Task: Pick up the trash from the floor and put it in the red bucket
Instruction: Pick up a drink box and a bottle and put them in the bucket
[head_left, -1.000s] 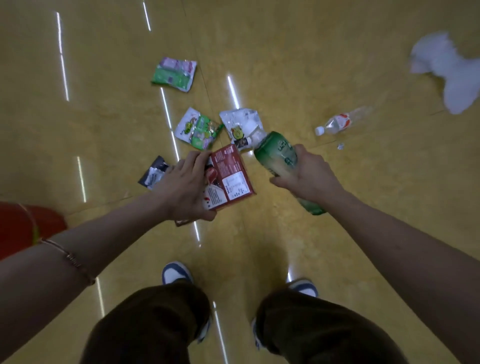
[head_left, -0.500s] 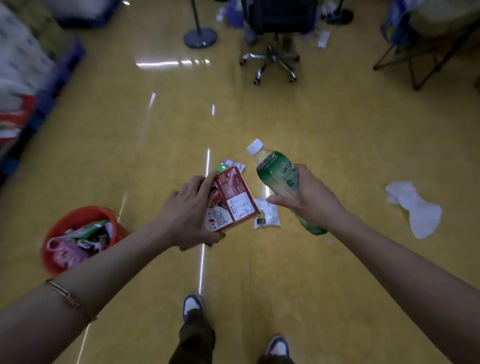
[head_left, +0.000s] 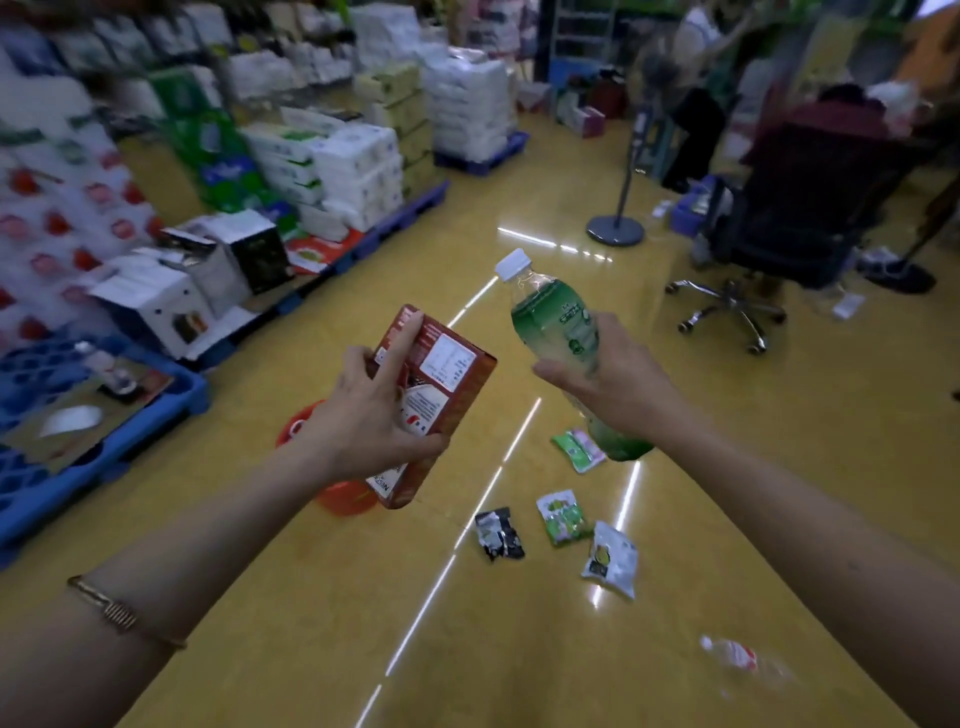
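- Grip on the left side: the left hand clasps a red carton, thumb under its near edge and forefinger straight along its printed face. The other fingers are curled at its side.
- The carton's long axis runs nearly upright in the view. Its top end tips away from the person and its lower end points down at the red bucket.
- The bucket stands on the floor, in the view right behind the hand and carton. Only a bit of rim left of the wrist and a curve of wall below the carton show, so what lies in it cannot be told.
- The right hand wraps round the middle of a green bottle, to the right of the bucket and apart from it. The white cap is up and away and the base is down, so the cap end leans toward the bucket's side.
- The left hand is the nearer of the two to the bucket. By my reading the carton needs little more than lowering and letting go, while the bottle must first cross leftward over the strip of floor between.
- Further out, on the bucket's right and near side, four wrappers lie flat in a loose cluster, not yet lifted.
- A clear bottle, blurred, lies farther right again, well apart from the bucket.
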